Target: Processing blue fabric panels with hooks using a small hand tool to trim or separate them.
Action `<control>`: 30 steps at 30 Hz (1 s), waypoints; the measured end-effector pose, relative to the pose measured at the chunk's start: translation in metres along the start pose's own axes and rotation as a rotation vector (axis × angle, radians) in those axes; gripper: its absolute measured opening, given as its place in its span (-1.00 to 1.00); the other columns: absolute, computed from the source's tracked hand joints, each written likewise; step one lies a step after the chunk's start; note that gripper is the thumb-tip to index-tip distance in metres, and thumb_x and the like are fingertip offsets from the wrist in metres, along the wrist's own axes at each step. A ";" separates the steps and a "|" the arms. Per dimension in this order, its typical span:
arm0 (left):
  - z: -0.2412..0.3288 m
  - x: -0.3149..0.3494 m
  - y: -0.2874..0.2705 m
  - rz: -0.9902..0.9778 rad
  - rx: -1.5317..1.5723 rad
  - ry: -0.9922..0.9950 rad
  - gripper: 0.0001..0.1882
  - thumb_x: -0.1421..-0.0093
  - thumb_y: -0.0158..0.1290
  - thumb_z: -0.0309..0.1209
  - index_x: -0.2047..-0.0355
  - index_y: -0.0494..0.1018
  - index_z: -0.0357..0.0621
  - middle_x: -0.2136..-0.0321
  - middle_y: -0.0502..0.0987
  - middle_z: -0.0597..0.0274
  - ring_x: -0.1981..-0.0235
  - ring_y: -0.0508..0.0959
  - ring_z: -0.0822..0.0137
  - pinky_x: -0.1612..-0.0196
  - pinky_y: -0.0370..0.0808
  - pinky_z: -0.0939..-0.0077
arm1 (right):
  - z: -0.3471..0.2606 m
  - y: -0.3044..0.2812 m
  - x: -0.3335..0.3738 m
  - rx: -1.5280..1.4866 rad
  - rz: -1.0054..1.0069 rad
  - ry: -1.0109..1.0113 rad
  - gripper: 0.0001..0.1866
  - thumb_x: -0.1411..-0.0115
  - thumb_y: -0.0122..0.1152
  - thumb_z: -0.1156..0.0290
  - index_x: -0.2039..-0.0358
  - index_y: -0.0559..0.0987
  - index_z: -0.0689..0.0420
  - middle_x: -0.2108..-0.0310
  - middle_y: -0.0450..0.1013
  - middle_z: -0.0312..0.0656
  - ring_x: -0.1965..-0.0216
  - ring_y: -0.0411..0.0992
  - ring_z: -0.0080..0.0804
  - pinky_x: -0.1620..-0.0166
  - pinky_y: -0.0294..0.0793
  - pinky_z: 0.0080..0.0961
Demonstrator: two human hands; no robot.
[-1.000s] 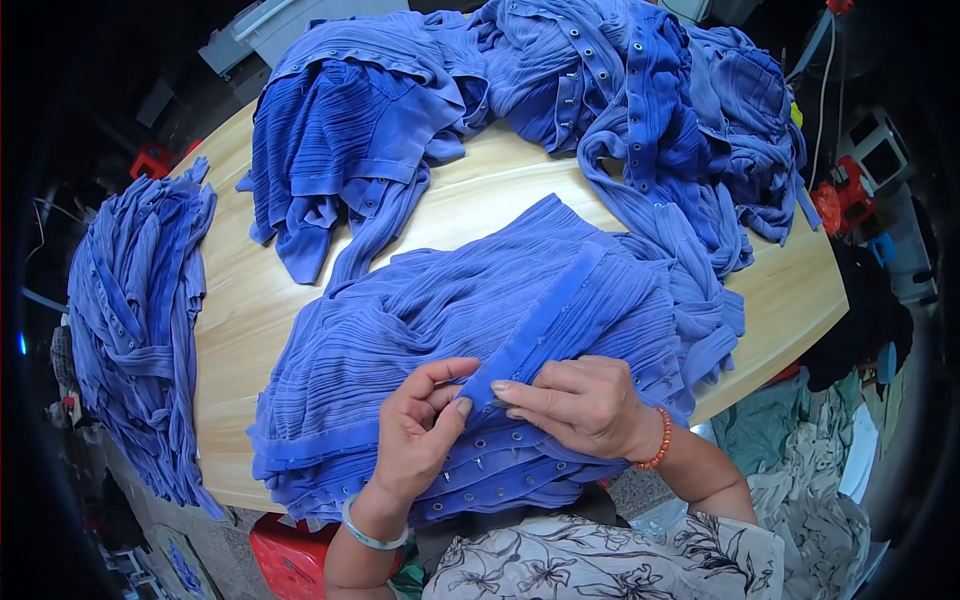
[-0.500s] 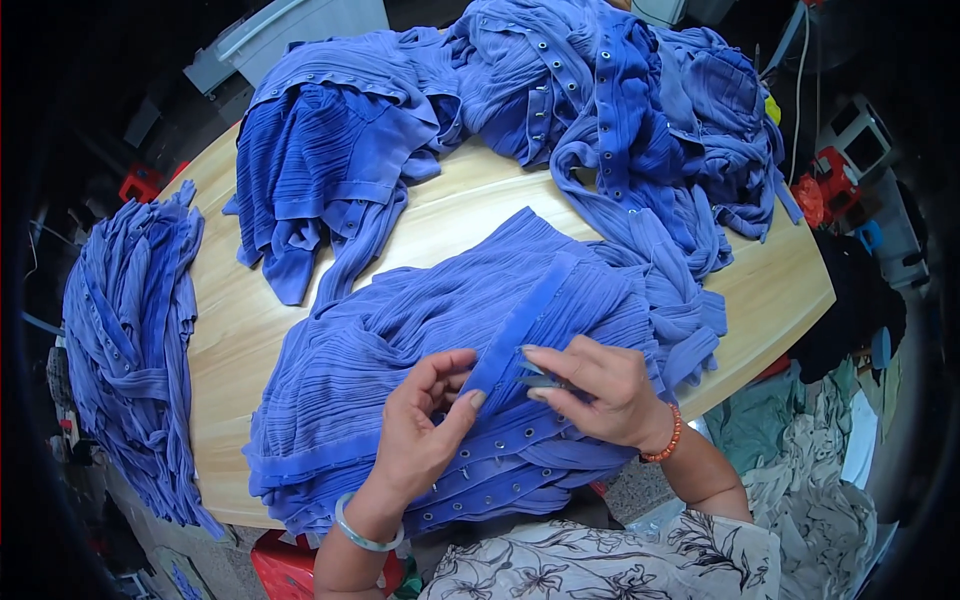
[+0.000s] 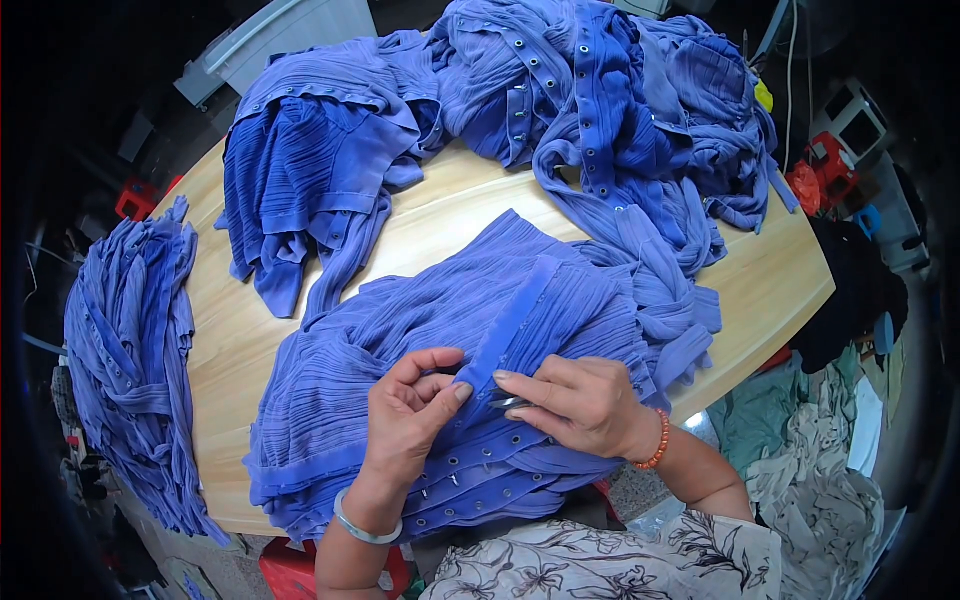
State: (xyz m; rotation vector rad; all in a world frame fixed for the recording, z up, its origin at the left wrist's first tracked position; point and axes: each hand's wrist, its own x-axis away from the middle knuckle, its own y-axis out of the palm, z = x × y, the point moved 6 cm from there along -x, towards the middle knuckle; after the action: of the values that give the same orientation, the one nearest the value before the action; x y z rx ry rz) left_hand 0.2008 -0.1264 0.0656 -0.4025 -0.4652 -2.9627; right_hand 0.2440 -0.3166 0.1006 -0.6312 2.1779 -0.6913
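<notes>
A blue ribbed knit garment (image 3: 400,330) lies on top of others in front of me, with a smooth darker band (image 3: 512,312) running diagonally up it. My left hand (image 3: 408,415) pinches the lower end of this band between thumb and forefinger. In my right hand (image 3: 597,405) is a pair of small metal thread snips (image 3: 509,403), mostly covered by the fingers. Their tips lie against the band's edge, close to my left thumb. Below both hands, rows of metal eyelets (image 3: 453,461) show along the layered garment edges.
The garments lie on a pale wooden table (image 3: 440,225). Another heap of blue garments (image 3: 620,110) spreads along its far side. A bundle (image 3: 135,340) hangs over the left edge. Beyond stand a grey plastic bin (image 3: 290,45) and a red stool (image 3: 832,170); crumpled cloth (image 3: 815,480) lies at right.
My right hand has moved slightly left and down with the snips, whose blades have come closer together. The left hand has shifted a little left along with the band. The whole view has shifted slightly.
</notes>
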 end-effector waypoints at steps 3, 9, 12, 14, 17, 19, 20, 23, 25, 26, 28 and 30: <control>-0.003 0.001 -0.002 0.015 0.007 0.008 -0.59 -0.22 0.23 -0.62 -0.07 0.43 -0.41 0.29 0.65 0.19 0.27 0.61 0.53 0.11 0.53 0.69 | -0.002 0.005 -0.001 0.033 -0.003 -0.022 -0.56 -0.08 0.46 0.33 -0.02 0.67 0.00 0.54 0.42 -0.33 0.61 0.43 -0.44 0.54 0.39 -0.50; -0.002 0.002 -0.001 0.020 0.024 0.015 -0.60 -0.22 0.23 -0.62 -0.06 0.44 -0.41 0.28 0.66 0.18 0.26 0.62 0.52 0.10 0.53 0.69 | -0.006 0.008 -0.002 0.080 -0.003 -0.032 -0.61 -0.13 0.41 0.31 0.00 0.67 -0.01 0.52 0.40 -0.36 0.61 0.43 -0.44 0.54 0.39 -0.49; -0.004 0.001 -0.001 0.014 0.013 0.014 -0.60 -0.23 0.23 -0.62 -0.07 0.44 -0.40 0.26 0.66 0.19 0.24 0.62 0.53 0.10 0.53 0.69 | -0.004 0.005 -0.002 0.055 0.006 -0.015 -0.58 -0.08 0.45 0.36 0.00 0.67 0.01 0.53 0.43 -0.34 0.60 0.43 -0.43 0.55 0.39 -0.49; -0.005 0.000 -0.002 0.002 0.003 0.006 -0.61 -0.24 0.23 -0.61 -0.07 0.44 -0.40 0.24 0.65 0.19 0.23 0.61 0.54 0.09 0.52 0.70 | -0.002 0.001 -0.002 0.026 0.017 0.004 -0.55 -0.04 0.49 0.41 0.00 0.68 0.03 0.54 0.45 -0.32 0.60 0.44 -0.43 0.55 0.40 -0.50; -0.005 -0.003 -0.001 -0.015 -0.011 -0.028 -0.61 -0.25 0.21 -0.59 -0.08 0.44 -0.39 0.22 0.64 0.21 0.20 0.60 0.55 0.07 0.51 0.71 | 0.009 -0.011 -0.002 -0.005 0.068 0.116 -0.51 -0.01 0.48 0.49 -0.02 0.65 0.12 0.50 0.49 -0.20 0.57 0.46 -0.35 0.51 0.44 -0.49; -0.001 -0.007 0.004 -0.024 -0.017 -0.053 -0.61 -0.27 0.20 -0.58 -0.08 0.43 -0.39 0.21 0.64 0.22 0.19 0.59 0.56 0.05 0.50 0.72 | 0.015 -0.017 0.000 -0.012 0.078 0.143 -0.51 -0.02 0.47 0.50 -0.03 0.64 0.13 0.50 0.49 -0.19 0.57 0.45 -0.37 0.51 0.43 -0.49; 0.002 -0.010 0.008 -0.034 -0.020 -0.063 -0.60 -0.27 0.19 -0.58 -0.10 0.42 -0.39 0.21 0.63 0.22 0.18 0.59 0.56 0.04 0.50 0.72 | 0.018 -0.020 0.001 -0.024 0.083 0.167 -0.51 -0.03 0.46 0.52 -0.04 0.64 0.14 0.49 0.49 -0.19 0.56 0.45 -0.39 0.51 0.42 -0.50; 0.007 -0.023 0.018 -0.080 -0.031 -0.073 -0.58 -0.27 0.18 -0.58 -0.12 0.39 -0.39 0.21 0.63 0.21 0.18 0.59 0.54 0.04 0.50 0.71 | 0.024 -0.026 0.006 -0.026 0.086 0.197 -0.51 -0.03 0.45 0.52 -0.04 0.64 0.15 0.49 0.49 -0.18 0.56 0.44 -0.40 0.50 0.41 -0.51; 0.009 -0.030 0.024 -0.116 -0.039 -0.073 -0.58 -0.27 0.17 -0.59 -0.13 0.38 -0.39 0.20 0.64 0.20 0.19 0.59 0.54 0.04 0.51 0.70 | 0.026 -0.027 0.010 -0.017 0.094 0.212 -0.51 -0.03 0.45 0.52 -0.04 0.64 0.15 0.49 0.50 -0.19 0.56 0.44 -0.40 0.50 0.41 -0.51; 0.010 -0.033 0.026 -0.114 -0.050 -0.082 -0.58 -0.27 0.17 -0.60 -0.12 0.38 -0.39 0.20 0.64 0.19 0.19 0.60 0.53 0.05 0.52 0.70 | 0.027 -0.027 0.011 -0.029 0.098 0.205 -0.51 -0.04 0.46 0.51 -0.04 0.64 0.14 0.48 0.50 -0.20 0.57 0.44 -0.40 0.50 0.41 -0.51; 0.009 -0.037 0.028 -0.114 -0.065 -0.093 -0.58 -0.27 0.17 -0.61 -0.12 0.38 -0.39 0.21 0.64 0.19 0.20 0.61 0.52 0.05 0.53 0.69 | 0.028 -0.027 0.013 -0.042 0.106 0.203 -0.51 -0.04 0.47 0.49 -0.04 0.64 0.13 0.48 0.50 -0.20 0.57 0.44 -0.40 0.51 0.41 -0.51; 0.010 -0.038 0.028 -0.084 -0.065 -0.091 -0.55 -0.22 0.21 -0.61 -0.12 0.40 -0.36 0.19 0.66 0.19 0.20 0.63 0.52 0.04 0.52 0.72 | 0.026 -0.027 0.012 -0.024 0.086 0.179 -0.51 -0.04 0.49 0.46 -0.04 0.65 0.10 0.48 0.50 -0.22 0.58 0.44 -0.41 0.51 0.41 -0.51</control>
State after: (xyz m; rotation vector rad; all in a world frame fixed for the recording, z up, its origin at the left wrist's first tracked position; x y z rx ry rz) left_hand 0.2442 -0.1470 0.0718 -0.5390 -0.4054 -3.0571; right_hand 0.2630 -0.3512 0.0968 -0.5008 2.3661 -0.6995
